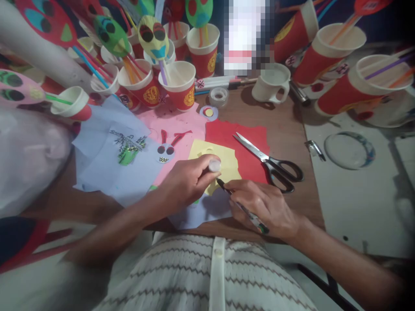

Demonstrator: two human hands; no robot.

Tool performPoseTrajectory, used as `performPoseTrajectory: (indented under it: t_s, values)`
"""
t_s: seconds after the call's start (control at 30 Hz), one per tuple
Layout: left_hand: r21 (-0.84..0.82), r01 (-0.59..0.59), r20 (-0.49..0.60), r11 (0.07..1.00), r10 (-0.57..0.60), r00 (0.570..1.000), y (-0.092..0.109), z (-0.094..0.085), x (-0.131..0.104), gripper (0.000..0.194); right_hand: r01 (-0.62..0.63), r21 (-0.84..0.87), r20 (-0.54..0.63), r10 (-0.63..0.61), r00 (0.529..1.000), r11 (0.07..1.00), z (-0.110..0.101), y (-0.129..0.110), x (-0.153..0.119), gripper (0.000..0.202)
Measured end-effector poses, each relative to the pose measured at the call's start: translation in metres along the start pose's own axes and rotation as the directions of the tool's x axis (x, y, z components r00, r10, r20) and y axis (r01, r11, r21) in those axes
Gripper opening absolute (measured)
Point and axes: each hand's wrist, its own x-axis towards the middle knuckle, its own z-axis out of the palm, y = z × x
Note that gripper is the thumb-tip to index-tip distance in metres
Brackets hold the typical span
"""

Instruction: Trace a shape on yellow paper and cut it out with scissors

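The small whitish round piece (214, 165) was pinched between the thumb and forefinger of my left hand (189, 178), above the yellow paper (227, 152); my right hand (264, 205) was closed around a dark pen (249, 211), its tip pointing up at the piece from just below, though I could not tell whether the two touched; my hands were near each other but apart, each gripping its own thing. The yellow sheet overlapped the red paper (220, 131); across the red lay the scissors (267, 160), blades almost together, black handles reaching onto the brown table (292, 134); a bluish sheet (201, 216) lay beneath my hands at the near edge. Left of these spread more blue paper (94, 170), with a green cut-out (128, 156) on it, dark squiggles around it; on the pink paper (186, 119) sat a little round face (166, 159) with black eyes and red strips above. Beyond the papers were a roll of clear tape (218, 100) and a white mug (267, 88); red-and-white paper cups (177, 93) crowded the back, several holding straws topped with painted faces, such as a yellow one (152, 38); to my right, a ring-shaped item (329, 151) lay on a pale surface (350, 203).
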Motion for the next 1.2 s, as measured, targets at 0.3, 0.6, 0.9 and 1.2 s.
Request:
performPoseTrajectory:
  t_s: [0.3, 0.6, 0.9, 1.2]
  values:
    - [-0.041, -0.051, -0.005, 0.998, 0.051, 0.999, -0.001, -0.001, 0.001, 0.020, -0.003, -0.028, -0.017, 0.003, 1.000, 1.000, 0.006, -0.003, 0.000, 0.017]
    - [-0.042, -0.037, 0.013, 0.998, 0.037, 0.999, 0.005, -0.004, 0.001, 0.019, 0.067, -0.114, -0.034, -0.071, 0.997, 0.991, 0.012, -0.005, 0.005, 0.013]
    - [-0.058, -0.044, 0.010, 0.997, 0.045, 0.999, 0.004, -0.003, 0.000, 0.019, 0.013, -0.086, -0.002, -0.014, 1.000, 0.996, 0.011, -0.005, 0.005, 0.012]
    - [-0.075, -0.054, 0.038, 0.996, 0.057, 0.998, 0.005, -0.005, -0.001, 0.018, -0.148, -0.022, -0.124, 0.144, 0.982, 0.989, 0.006, 0.009, -0.009, 0.017]
